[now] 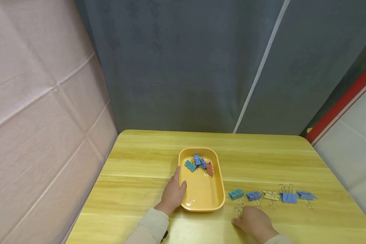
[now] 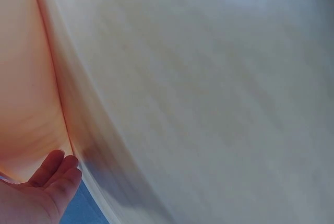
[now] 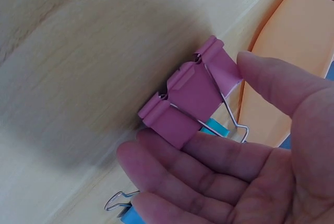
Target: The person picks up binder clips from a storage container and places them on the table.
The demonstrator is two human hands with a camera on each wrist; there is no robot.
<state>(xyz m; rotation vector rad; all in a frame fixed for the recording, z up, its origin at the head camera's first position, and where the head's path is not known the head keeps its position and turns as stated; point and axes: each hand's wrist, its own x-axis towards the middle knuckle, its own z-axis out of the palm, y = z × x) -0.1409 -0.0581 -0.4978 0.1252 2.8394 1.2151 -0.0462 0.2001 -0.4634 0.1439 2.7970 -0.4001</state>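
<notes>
A pink binder clip (image 3: 190,93) is pinched between the thumb and fingers of my right hand (image 1: 256,222), low over the table. In the head view only the clip's wire handles (image 1: 237,212) show past the hand. My left hand (image 1: 173,192) grips the left side of a yellow-orange tray (image 1: 222,189), thumb at the rim and fingers along the outer wall. In the left wrist view those fingertips (image 2: 70,164) meet the wall's foot. Inside the tray, toward its far end, lie a teal clip (image 1: 190,165), blue clips (image 1: 197,160) and a red clip (image 1: 209,168).
Right of the tray a row of binder clips runs sideways: teal (image 1: 236,194), blue (image 1: 254,196), yellow (image 1: 270,195), then blue ones (image 1: 288,198). The wooden table (image 1: 140,166) ends at a dark curtain (image 1: 177,67); a pale cloth wall (image 1: 48,101) stands left.
</notes>
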